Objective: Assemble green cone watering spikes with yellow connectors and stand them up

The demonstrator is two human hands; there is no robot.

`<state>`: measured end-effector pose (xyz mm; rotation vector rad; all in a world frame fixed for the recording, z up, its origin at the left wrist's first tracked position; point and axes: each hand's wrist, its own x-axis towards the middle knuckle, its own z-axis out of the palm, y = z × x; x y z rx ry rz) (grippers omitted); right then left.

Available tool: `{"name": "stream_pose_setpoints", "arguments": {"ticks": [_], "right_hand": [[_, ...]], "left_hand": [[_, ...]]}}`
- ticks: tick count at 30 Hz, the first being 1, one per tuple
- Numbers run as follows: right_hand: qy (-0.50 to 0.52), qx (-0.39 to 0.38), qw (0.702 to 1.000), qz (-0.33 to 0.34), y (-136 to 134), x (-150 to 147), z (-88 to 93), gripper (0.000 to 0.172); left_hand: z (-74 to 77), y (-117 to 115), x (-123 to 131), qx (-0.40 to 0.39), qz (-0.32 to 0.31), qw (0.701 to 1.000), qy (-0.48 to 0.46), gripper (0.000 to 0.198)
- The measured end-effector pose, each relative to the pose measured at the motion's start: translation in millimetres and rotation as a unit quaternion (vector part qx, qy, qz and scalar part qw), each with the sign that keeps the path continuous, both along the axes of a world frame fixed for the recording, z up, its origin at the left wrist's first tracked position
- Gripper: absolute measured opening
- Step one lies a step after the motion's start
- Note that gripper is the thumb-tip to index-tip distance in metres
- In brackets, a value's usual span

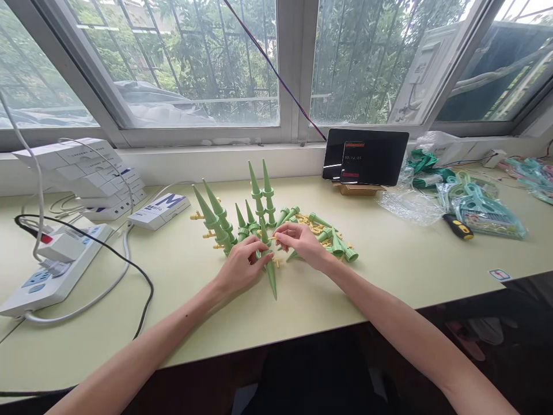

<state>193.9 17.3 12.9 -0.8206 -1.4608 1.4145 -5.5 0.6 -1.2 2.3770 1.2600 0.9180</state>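
My left hand [242, 262] is closed around a green plastic watering spike [271, 278], whose pointed end faces the table's front edge. Close beside it, my right hand [302, 243] pinches a small yellow valve [272, 238] against the spike's side; the exact contact is partly hidden by fingers. Another yellow valve [277, 263] lies just right of the spike. Beyond my hands, several green spikes stand point up in stacks [211, 218], some with yellow valves sticking out sideways. Behind my right hand is a loose heap of green spikes [337, 245] and yellow valves [310, 219].
At left are a power strip [64, 279], cables, stacked white boxes [101, 173] and a single white box [161, 211]. A tablet with a phone [367, 161] stands at the back. Right are plastic bags [484, 202] and a yellow-black screwdriver handle [458, 226].
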Motion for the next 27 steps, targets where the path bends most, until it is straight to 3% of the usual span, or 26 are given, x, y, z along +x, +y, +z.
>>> {"name": "stream_pose_setpoints", "arguments": {"ticks": [11,27], "right_hand": [[-0.011,0.043,0.995,-0.088,-1.0,-2.1,1.3,0.017],[-0.105,0.076,0.982,-0.138,1.8,2.5,-3.0,0.012]], "left_hand": [[2.8,-1.9,-0.2,0.029,0.034,0.996,-0.080,0.017],[6.4,-4.6,2.4,0.006,0.055,0.986,-0.157,0.013]]}}
